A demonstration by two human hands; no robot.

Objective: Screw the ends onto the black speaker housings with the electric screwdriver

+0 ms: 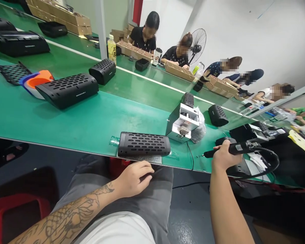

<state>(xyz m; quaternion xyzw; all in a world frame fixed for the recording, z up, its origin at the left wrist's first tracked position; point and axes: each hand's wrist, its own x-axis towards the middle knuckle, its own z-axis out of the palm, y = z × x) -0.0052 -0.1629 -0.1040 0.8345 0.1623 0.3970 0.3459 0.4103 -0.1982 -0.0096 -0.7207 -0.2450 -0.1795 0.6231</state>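
My right hand (223, 156) is closed around a black electric screwdriver (234, 149) with a thick cable, its tip pointing left over the green belt's front edge. My left hand (134, 177) rests on my grey-trousered thigh below the table edge, fingers loosely curled with nothing in them. Just above that hand, a black perforated speaker housing (143, 144) lies on its side at the front edge of the belt. A white and silver screw feeder (183, 122) stands between the housing and the screwdriver.
More black speaker housings (67, 90) (103, 70) (218, 115) lie on the green conveyor (66, 118). An orange and blue part (35, 81) sits far left. Several seated people work at cardboard trays (179, 70) across the belt. A fan (197, 42) stands behind. A red stool (5, 210) is lower left.
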